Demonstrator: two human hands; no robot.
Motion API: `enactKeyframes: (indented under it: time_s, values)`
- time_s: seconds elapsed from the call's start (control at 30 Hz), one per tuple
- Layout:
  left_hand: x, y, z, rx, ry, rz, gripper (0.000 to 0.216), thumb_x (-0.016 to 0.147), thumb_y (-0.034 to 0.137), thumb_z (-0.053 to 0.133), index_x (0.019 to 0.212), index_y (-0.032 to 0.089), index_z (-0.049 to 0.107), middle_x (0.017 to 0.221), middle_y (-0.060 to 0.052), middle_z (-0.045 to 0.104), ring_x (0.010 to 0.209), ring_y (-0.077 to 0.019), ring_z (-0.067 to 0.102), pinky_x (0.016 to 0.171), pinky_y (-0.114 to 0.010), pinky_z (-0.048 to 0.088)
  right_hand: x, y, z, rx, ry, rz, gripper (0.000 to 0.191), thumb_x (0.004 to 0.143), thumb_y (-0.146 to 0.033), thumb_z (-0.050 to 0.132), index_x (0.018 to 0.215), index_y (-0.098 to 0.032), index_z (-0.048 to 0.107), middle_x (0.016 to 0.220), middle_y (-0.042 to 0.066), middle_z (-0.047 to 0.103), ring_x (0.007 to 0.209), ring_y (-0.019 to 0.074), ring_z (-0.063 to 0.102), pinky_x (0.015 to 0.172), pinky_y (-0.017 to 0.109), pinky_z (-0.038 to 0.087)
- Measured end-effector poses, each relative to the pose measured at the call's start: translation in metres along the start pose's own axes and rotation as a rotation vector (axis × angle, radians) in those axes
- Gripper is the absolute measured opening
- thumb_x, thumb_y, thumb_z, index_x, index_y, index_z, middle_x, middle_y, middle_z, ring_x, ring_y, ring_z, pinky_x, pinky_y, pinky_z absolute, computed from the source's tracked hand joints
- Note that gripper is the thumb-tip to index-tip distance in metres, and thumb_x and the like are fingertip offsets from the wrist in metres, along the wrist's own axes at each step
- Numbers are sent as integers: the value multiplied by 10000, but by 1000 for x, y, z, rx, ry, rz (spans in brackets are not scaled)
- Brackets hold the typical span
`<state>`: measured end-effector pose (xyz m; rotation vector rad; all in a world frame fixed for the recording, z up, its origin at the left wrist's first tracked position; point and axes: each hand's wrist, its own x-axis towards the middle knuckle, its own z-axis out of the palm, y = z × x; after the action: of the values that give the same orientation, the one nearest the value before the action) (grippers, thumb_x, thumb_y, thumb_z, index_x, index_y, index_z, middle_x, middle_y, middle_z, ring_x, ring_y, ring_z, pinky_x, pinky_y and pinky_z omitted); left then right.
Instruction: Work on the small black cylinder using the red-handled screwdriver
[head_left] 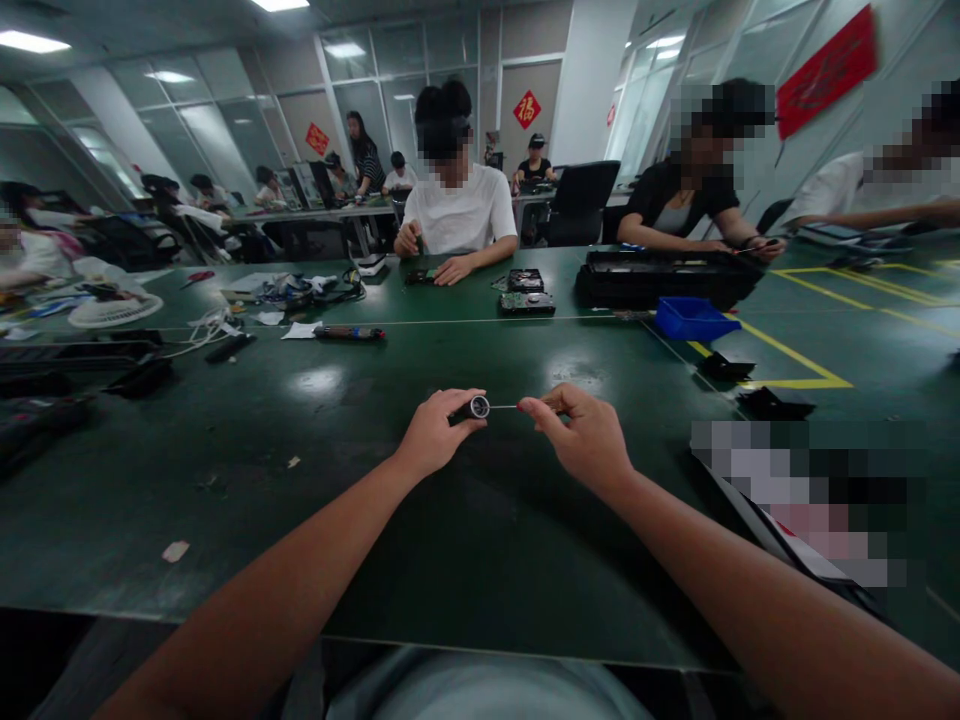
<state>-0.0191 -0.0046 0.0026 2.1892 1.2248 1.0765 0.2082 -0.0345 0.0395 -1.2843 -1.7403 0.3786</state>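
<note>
Over the middle of the green table, my left hand (437,432) is closed around a short black cylindrical part (479,407). Its silver-rimmed round end faces me, and my fingers hide most of its body. To its right, my right hand (581,430) pinches a screwdriver (504,407) with a thin metal shaft. A bit of red shows at my fingertips, while the rest of the handle is covered. The shaft lies level and points left, its tip at the side of the cylindrical part. Whether the tip sits in a screw is too small to tell.
Across the table (360,560), a person in a white shirt (461,215) handles a circuit board. A blue bin (694,318) and black plastic pieces (776,403) lie to the right. Cables and a battery-like pack (351,334) are on the left. Near my right forearm lies a blurred-out sheet (810,510).
</note>
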Motion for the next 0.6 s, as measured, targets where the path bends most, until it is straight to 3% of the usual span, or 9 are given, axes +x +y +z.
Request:
enactKeyframes:
  time_s: [0.23, 0.4, 0.6]
  values:
    - [2, 0, 0, 29, -10, -6, 399, 872, 281, 730, 1263, 260, 654, 1263, -68, 672, 1203, -248, 593, 1094, -464, 391, -1, -2, -2, 56, -42, -32, 221, 906, -441, 600, 902, -239, 688, 733, 36, 733, 686, 214, 683, 643, 337, 478]
    - [3, 1, -1, 60, -19, -8, 390, 871, 277, 732, 1253, 260, 659, 1253, -65, 678, 1192, -251, 591, 1100, -480, 373, -1, 2, 0, 147, -87, -61, 210, 942, -372, 535, 1022, -227, 665, 837, 44, 748, 737, 205, 701, 704, 345, 507]
    - [2, 1, 1, 92, -44, 0, 390, 867, 287, 738, 1248, 264, 658, 1253, -57, 680, 1186, -252, 595, 1125, -510, 329, 1, 4, 1, 179, -133, 14, 322, 979, -457, 467, 937, -230, 692, 672, 8, 690, 654, 189, 662, 655, 319, 479]
